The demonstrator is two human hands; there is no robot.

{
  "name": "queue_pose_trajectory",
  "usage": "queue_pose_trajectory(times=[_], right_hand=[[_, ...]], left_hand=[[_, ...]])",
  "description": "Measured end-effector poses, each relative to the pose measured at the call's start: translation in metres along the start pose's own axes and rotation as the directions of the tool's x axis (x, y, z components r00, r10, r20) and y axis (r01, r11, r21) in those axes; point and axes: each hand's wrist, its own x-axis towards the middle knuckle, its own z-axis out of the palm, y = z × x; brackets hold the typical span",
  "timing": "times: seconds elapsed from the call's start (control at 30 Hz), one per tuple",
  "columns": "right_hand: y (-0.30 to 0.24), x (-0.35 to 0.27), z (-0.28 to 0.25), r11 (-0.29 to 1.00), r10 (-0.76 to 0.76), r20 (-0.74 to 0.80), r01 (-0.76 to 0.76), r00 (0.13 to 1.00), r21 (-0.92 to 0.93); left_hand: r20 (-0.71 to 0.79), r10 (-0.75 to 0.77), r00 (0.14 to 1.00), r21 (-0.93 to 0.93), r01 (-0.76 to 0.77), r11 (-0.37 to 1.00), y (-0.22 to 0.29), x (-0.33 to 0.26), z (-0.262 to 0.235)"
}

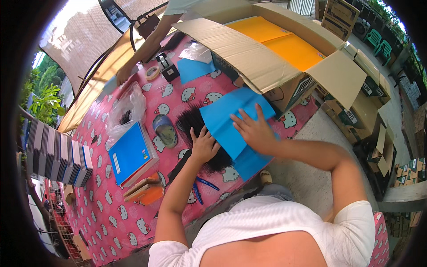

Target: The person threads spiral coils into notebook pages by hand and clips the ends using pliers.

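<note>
A bright blue sheet (221,121) lies across the near right part of the table, with a fold or second panel toward my body. My right hand (254,132) rests on it, palm down with fingers spread. Left of the sheet is a dense bundle of thin black bristle-like strands (187,119), partly covered by it. My left hand (204,146) lies over the strands at the sheet's left edge, fingers apart. Near my left forearm is a blue-handled tool (198,190), its kind unclear.
An open carton (240,51) holds orange folders. Blue notebooks (131,153), a jar-like container (164,131), a tape dispenser (167,67) and a plastic bag (129,109) sit on the pink table. Another person's arm (144,51) reaches in at the far side. Notebook stacks (58,151) stand left.
</note>
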Motion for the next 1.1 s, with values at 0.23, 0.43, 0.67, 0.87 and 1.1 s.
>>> queue_pose_trajectory(times=[0.23,0.43,0.67,0.87,1.1], right_hand=[[0.02,0.034,-0.037,0.936,-0.209,-0.032,0.19,0.977,-0.297],[0.023,-0.012,0.054,0.986,-0.123,0.149,0.139,0.981,-0.097],[0.006,-0.01,0.062,0.906,-0.207,0.281,0.075,0.937,0.416],[0.02,-0.021,0.048,0.908,-0.28,0.363,0.123,0.889,0.4],[0.032,-0.022,0.096,0.793,0.382,0.25,-0.454,0.89,0.406]], left_hand=[[0.049,-0.095,0.994,-0.074,0.099,0.992,-0.009,-0.004,0.002],[0.012,-0.188,0.982,-0.184,0.187,0.965,0.005,0.015,0.003],[0.048,-0.195,0.98,0.084,0.19,0.978,0.025,0.031,-0.001],[0.147,-0.126,0.981,0.143,0.105,0.984,0.028,0.055,0.025],[0.476,-0.336,0.813,0.243,0.246,0.938,0.059,0.114,0.016]])
